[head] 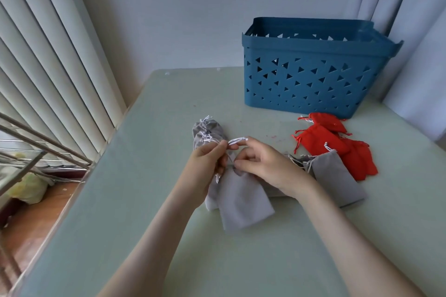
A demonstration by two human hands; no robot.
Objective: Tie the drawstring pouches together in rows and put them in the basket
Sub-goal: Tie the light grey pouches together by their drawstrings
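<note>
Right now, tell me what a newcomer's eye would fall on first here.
The blue basket at the table's far right stands out most, with a bright pile of red pouches lying just in front of it. At centre, the left hand and right hand hold a white drawstring over the grey pouches.

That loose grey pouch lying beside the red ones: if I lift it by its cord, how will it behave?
Probably floppy: the grey pouch lies flat and thin on the table, so it should droop and swing from its cord. Likely very light, since it looks empty. Pushed, it may bunch against the red pouches beside it.
</note>
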